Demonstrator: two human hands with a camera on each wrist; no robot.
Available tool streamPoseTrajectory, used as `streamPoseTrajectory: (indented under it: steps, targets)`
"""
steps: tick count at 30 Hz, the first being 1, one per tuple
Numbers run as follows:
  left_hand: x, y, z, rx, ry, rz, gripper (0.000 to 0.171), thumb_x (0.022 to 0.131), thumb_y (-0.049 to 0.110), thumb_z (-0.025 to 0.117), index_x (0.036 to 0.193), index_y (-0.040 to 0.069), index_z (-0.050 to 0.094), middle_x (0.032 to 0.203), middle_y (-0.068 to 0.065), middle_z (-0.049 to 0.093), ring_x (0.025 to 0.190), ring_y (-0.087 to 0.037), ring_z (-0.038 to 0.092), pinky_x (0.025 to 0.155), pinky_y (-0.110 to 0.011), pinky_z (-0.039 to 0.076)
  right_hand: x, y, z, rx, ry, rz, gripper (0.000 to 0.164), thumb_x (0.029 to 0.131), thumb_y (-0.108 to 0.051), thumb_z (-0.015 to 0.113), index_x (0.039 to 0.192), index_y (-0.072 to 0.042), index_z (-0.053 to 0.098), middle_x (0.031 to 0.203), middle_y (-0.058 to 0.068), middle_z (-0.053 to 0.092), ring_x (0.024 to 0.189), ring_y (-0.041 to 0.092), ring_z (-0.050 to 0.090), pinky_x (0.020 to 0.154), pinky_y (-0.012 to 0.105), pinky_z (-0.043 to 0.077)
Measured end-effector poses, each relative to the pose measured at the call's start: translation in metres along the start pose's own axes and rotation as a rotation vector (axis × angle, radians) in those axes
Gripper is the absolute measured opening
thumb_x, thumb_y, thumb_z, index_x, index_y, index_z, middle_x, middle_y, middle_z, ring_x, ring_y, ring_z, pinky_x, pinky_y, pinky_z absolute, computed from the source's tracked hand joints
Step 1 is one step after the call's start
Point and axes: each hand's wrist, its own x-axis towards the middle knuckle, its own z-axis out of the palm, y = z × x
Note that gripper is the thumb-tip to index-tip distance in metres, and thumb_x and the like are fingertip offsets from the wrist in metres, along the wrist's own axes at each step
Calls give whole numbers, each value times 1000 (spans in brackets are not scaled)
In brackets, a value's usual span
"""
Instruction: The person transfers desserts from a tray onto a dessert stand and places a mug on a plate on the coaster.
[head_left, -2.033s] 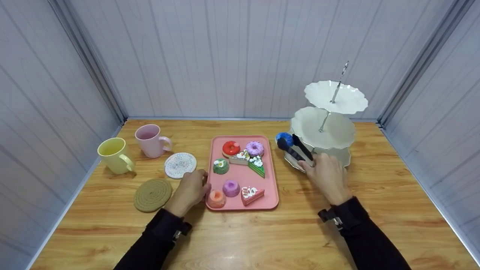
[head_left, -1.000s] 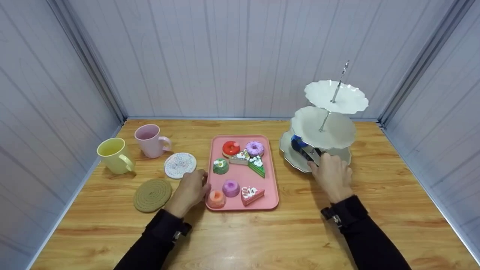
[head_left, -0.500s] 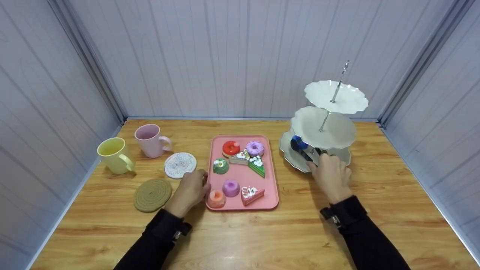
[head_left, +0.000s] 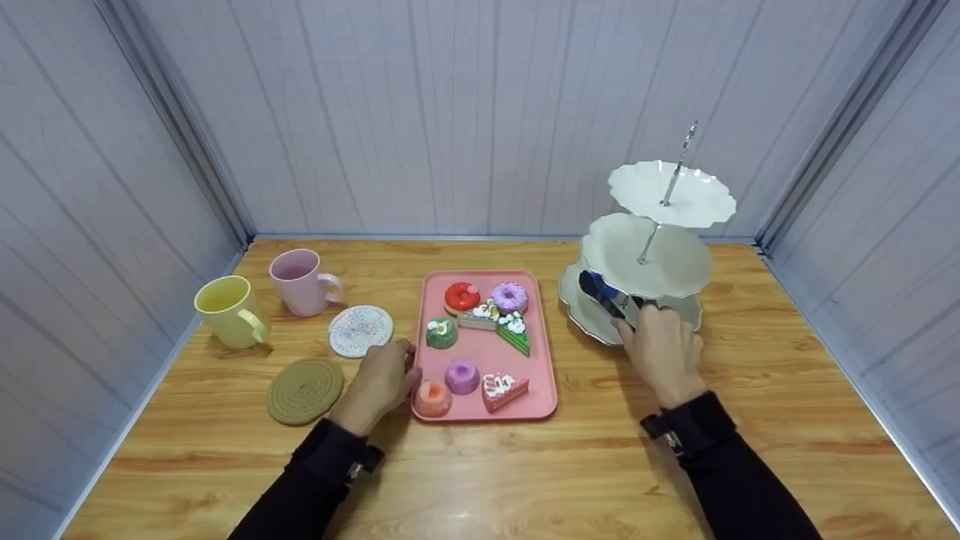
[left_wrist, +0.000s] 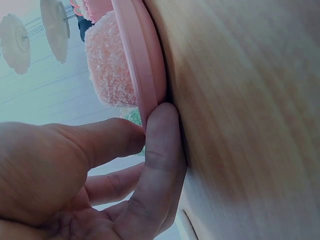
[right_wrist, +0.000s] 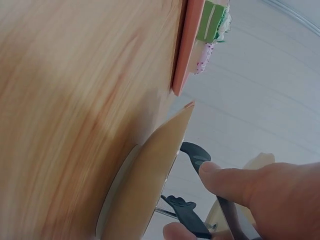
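My left hand [head_left: 381, 381] pinches the left rim of the pink tray [head_left: 487, 411], thumb above and fingers below, as the left wrist view shows. My right hand [head_left: 661, 349] holds black-tipped tongs [head_left: 604, 300] over the bottom tier of the white three-tier cake stand [head_left: 577, 313]. In the right wrist view the two tong arms are spread apart. A blue toy sweet [head_left: 602, 287] is on or just above that tier, mostly hidden by a tong tip and the middle plate. Whether the tongs touch it, I cannot tell. Toy cakes and donuts, such as the red donut [head_left: 462, 298], lie on the tray.
On the left stand a yellow mug [head_left: 231, 312] and a pink mug [head_left: 302, 283]. A speckled coaster [head_left: 361, 331] and a woven tan coaster [head_left: 305, 390] lie beside the left arm. Pale panels enclose the wooden table [head_left: 480, 480] at the back and sides.
The tongs have carried the blue toy sweet rightward onto or over the stand's bottom tier. Since then, the near tong tip has shifted slightly leftward. My left hand has stayed on the tray.
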Motion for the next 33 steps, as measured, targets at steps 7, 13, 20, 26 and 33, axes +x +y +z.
streamPoseTrajectory:
  steps: [7,13,20,26,33]
  targets:
    - [-1,-1,0,-6,-2,-2,29,97,9,72,123,-5,71,88,-11,70,85,-25,65,72,-39,54,1,-4,-4,21,-61,21,53,97,-50,74,74,-5,59,77,16,63,66,41,67,49,50,48]
    - [-1,-2,0,-25,-11,-19,29,97,8,72,123,-4,71,87,-11,70,82,-25,66,67,-35,54,-2,-7,-4,30,-19,-10,55,96,-52,75,89,1,66,82,23,69,76,52,71,54,59,51]
    - [0,-2,1,-19,-9,-9,27,97,9,72,121,-4,72,87,-11,70,83,-26,66,68,-37,53,-4,-9,-1,30,18,-52,58,95,-54,75,103,3,70,86,30,72,77,55,72,55,62,52]
    - [0,-1,0,-17,-6,-2,28,97,10,73,121,-4,72,84,-9,69,85,-26,67,75,-40,56,-4,-10,0,26,52,-89,57,95,-53,76,103,3,70,81,30,71,74,55,72,55,63,53]
    - [0,-2,0,-21,13,20,27,96,8,73,120,-5,72,82,-10,69,85,-30,67,77,-43,55,-5,-12,-1,36,40,-91,57,95,-56,75,105,0,71,83,30,73,75,54,72,54,61,52]
